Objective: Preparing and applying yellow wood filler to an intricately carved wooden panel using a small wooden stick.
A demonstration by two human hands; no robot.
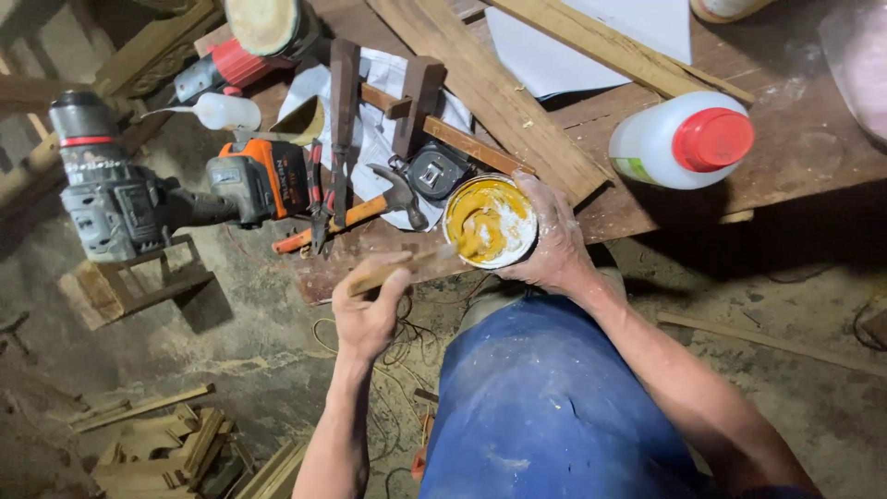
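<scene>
Nearest is a knee in blue cloth [545,407], dusted white. Just beyond it, the left hand [370,310] is clenched around a wooden stick [402,265] whose far end dips into a tin of yellow paste [490,222]. The right hand [554,240] wraps its fingers round the right side of that tin, holding it at the near edge of a wooden table [795,139]. Farther left lie a hammer [370,208], pliers [319,194] and a cordless drill [139,199]. Far right lies a white plastic bottle with a red cap [679,140], on its side.
</scene>
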